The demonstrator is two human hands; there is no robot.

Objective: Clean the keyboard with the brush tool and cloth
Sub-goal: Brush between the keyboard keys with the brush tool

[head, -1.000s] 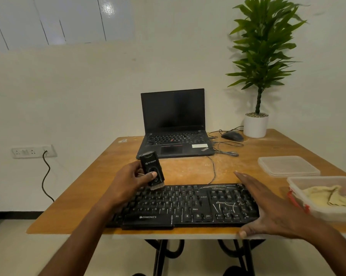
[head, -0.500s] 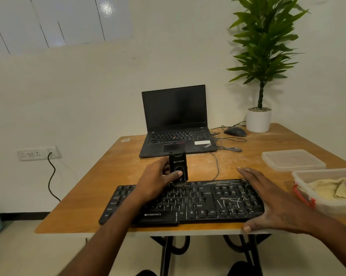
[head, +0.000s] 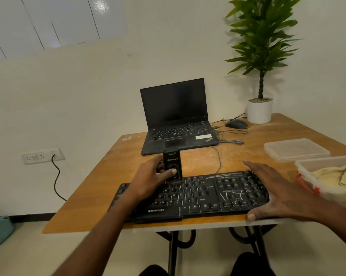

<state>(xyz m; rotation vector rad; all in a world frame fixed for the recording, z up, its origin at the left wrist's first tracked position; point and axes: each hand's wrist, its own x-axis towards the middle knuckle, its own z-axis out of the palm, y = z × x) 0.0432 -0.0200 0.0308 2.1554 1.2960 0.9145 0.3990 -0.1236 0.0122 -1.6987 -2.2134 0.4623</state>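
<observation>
black keyboard point(head: 198, 196), flat, matte plastic, lies along the near edge of the wooden surface point(head: 112, 176), long axis left to right; pale scratchy streaks show on the keys at its right end. left hand point(head: 148, 182) grips the brush tool point(head: 172, 166), a black glossy rectangular block held upright, long axis vertical, lower end at the keyboard's far row; thumb lies across its front, bristles not clear to see. right hand point(head: 277, 192) lies flat with straight, spread fingers on the keyboard's right end, thumb at the near edge, holding nothing. near right, a clear plastic tub point(head: 303, 166) with a red clip holds a crumpled yellowish cloth point(head: 333, 174); just behind it a flat clear lid point(head: 295, 149) rests on the surface. far side: open black laptop point(head: 178, 120), screen dark; dark mouse point(head: 235, 123) with looped cable; round white pot with a green plant point(head: 259, 110) at the far right corner.
</observation>
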